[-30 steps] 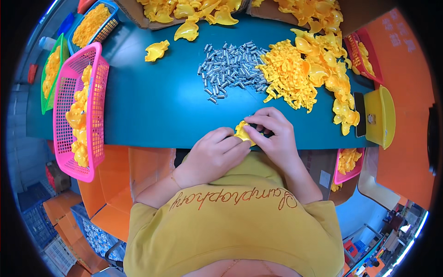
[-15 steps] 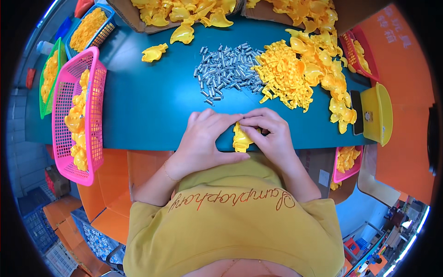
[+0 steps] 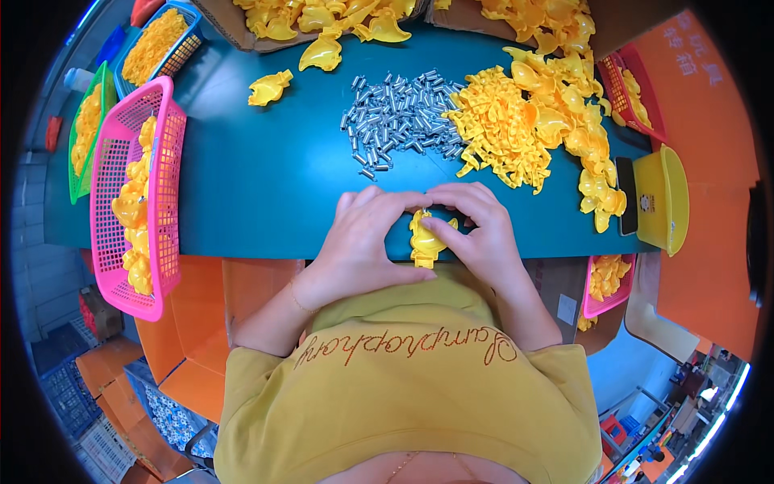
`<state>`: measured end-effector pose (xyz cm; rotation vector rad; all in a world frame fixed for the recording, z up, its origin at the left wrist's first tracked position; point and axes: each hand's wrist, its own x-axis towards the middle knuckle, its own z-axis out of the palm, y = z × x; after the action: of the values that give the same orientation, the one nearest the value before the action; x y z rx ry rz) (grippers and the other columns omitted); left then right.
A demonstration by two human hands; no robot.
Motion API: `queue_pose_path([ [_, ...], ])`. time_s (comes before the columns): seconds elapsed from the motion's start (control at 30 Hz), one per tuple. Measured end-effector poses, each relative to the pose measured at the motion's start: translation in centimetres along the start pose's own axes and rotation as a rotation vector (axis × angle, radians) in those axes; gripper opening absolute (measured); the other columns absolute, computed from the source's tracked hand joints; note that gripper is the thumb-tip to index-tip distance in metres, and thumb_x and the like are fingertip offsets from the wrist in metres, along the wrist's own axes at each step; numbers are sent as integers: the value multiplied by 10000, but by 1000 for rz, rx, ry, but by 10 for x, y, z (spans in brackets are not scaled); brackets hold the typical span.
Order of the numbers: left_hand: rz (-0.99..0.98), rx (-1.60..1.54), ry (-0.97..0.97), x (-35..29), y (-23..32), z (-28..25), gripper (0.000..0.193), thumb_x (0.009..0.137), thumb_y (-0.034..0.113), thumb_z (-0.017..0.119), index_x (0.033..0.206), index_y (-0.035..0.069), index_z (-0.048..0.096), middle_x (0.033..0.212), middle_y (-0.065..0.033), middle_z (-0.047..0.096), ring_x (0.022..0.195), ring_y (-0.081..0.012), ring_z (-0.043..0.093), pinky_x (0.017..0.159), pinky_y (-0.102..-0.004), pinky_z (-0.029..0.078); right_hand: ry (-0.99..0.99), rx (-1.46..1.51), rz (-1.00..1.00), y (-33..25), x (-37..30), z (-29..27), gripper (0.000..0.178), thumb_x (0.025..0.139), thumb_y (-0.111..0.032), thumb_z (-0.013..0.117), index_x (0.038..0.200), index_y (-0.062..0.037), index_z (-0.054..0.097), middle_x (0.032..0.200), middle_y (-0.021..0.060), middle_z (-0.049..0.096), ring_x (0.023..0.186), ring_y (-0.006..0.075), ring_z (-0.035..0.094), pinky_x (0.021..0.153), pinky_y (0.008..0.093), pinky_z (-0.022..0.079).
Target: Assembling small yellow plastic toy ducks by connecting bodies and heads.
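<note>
A yellow moulded plastic shell (image 3: 423,246) is held between my hands at the table's near edge. My left hand (image 3: 355,235) has its index fingertip at the shell's upper end and its thumb along the lower end. My right hand (image 3: 477,224) presses its thumb on the shell's face, its index finger meeting the left one at the top. A small metallic glint shows between the fingertips; most of it is hidden. Beyond my hands lie a pile of small silver metal cylinders (image 3: 399,114) and a heap of small yellow plastic pieces (image 3: 501,129).
Larger yellow shells (image 3: 592,153) trail down the right, beside a dark phone-like slab (image 3: 626,194) and a yellow bin (image 3: 663,198). A pink basket (image 3: 168,194) stands at left, near green (image 3: 105,133) and blue (image 3: 187,50) baskets. Cardboard boxes (image 3: 242,36) line the back.
My right thumb has shifted on the shell's face, and more of the shell shows between my hands. Both hands stay in nearly the same place.
</note>
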<state>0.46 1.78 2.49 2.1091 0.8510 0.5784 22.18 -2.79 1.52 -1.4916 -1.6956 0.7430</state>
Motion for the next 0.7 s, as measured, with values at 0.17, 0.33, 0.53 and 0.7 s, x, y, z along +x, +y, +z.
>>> queue_pose_path([
  [0.17, 17, 71, -4, -5, 0, 2, 809, 613, 328, 1000, 1335, 160, 676, 1261, -2, 689, 1087, -218, 594, 985, -372, 373, -19, 39, 20, 0, 4, -13, 245, 869, -131, 839, 1092, -49, 781, 1110, 94, 760, 972, 217, 706, 801, 323, 557],
  [0.33, 15, 71, 23, -5, 4, 3, 800, 621, 319, 995, 1343, 173, 682, 1257, 3, 698, 1091, -209, 597, 1004, -364, 365, 224, -246, 37, 15, 21, -40, 144, 937, -111, 776, 1055, -29, 788, 938, 115, 749, 778, 203, 699, 694, 339, 533],
  [0.53, -5, 54, 8, -4, 4, 2, 819, 619, 297, 990, 1363, 169, 674, 1261, -7, 698, 1087, -211, 599, 1010, -364, 367, 180, -450, 7, 18, 33, -36, 129, 927, -129, 780, 1018, -38, 782, 908, 107, 693, 791, 291, 698, 708, 377, 546],
  [0.7, -9, 54, 61, -6, 3, 5, 813, 638, 291, 974, 1377, 169, 657, 1276, -18, 691, 1094, -222, 605, 998, -372, 384, 191, -500, -70, 19, 29, -34, 119, 929, -111, 769, 1025, -41, 773, 949, 93, 708, 824, 294, 709, 758, 400, 552],
])
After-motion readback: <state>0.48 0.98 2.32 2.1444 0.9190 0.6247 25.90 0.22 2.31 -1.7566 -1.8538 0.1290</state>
